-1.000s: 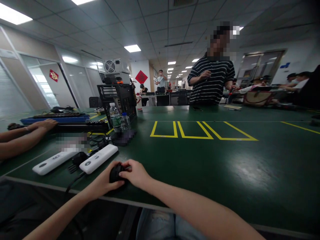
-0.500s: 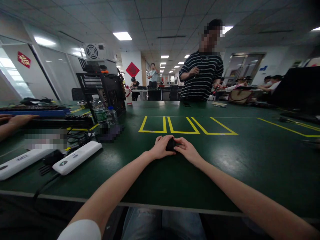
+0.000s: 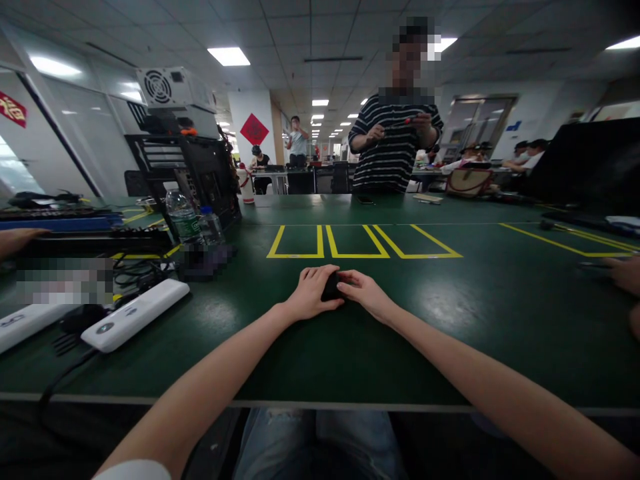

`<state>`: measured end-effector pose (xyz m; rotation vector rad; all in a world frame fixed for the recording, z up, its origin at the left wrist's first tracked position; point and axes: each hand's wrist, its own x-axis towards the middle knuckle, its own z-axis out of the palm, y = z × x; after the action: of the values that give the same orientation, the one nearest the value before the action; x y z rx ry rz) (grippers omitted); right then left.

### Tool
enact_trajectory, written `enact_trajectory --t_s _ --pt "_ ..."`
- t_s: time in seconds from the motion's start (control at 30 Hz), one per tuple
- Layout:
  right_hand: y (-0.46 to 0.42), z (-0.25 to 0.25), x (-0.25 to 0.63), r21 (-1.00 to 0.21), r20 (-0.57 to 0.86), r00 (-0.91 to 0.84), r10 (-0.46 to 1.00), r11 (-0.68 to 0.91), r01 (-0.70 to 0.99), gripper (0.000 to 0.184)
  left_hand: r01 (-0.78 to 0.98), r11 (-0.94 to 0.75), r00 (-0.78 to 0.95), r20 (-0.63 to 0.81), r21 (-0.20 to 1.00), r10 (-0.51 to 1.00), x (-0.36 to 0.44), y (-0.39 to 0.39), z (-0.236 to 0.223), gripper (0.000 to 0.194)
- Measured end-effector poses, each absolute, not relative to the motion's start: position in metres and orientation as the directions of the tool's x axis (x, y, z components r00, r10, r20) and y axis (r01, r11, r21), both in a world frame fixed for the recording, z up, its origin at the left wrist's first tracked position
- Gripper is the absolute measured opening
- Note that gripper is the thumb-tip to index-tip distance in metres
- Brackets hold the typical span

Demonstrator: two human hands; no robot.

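**Tabletop in glossy dark green (image 3: pixel 350 363) lies under small, rounded black object (image 3: pixel 331 288) held by both bare hands**

The left hand (image 3: pixel 311 293) wraps the object from its left side, fingers curved along the far edge and thumb along the near one, spread only as wide as the object itself. The right hand (image 3: pixel 369 293) meets it from the right in a narrow pinch, thumb and fingertips pressed to its side. Fingers cover so much of it that I cannot tell what it is, or whether it touches the surface beneath.

It sits near the middle of the table's near side, just short of three yellow tape outlines (image 3: pixel 357 257).

Well to the left lies a long white plastic power strip (image 3: pixel 137 315), with tangled black cables (image 3: pixel 143 273) behind it. Farther back, a clear plastic bottle with a green label (image 3: pixel 183 219) and a clear bottle with a blue cap (image 3: pixel 211 228) stand before a black metal computer case (image 3: pixel 207 173), which has a silver box with a round fan grille (image 3: pixel 173 90) on top.

Across the table stands a person in a black-and-white striped shirt (image 3: pixel 387 153). Another person's hand (image 3: pixel 627 273) shows at the right edge.
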<state>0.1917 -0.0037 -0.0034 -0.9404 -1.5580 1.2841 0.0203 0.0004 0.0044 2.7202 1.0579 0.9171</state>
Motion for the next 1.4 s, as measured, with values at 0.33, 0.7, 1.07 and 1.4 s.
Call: enact_trajectory --t_s 0.33,0.7,1.07,1.4 --pt "-0.006 -0.005 0.191 -0.958 0.256 -0.355 0.899 0.286 0.031 0.029 0.597 -0.747 0.566 0.506 0.292 0.651 0.020 0.002 0.003 0.059" --pt "-0.004 0.000 0.193 -0.981 0.178 -0.349 0.920 0.192 0.007 0.029 0.588 -0.760 0.573 0.521 0.277 0.633 0.020 0.003 0.001 0.062" --pt "-0.004 0.005 0.197 -0.954 0.239 -0.420 0.875 0.292 0.065 0.027 0.590 -0.753 0.571 0.509 0.292 0.645 0.021 0.003 0.003 0.060" --pt "-0.003 0.002 0.191 -0.973 0.183 -0.328 0.927 0.219 0.076 0.021 0.584 -0.760 0.576 0.515 0.285 0.635 0.020 0.002 0.004 0.060"
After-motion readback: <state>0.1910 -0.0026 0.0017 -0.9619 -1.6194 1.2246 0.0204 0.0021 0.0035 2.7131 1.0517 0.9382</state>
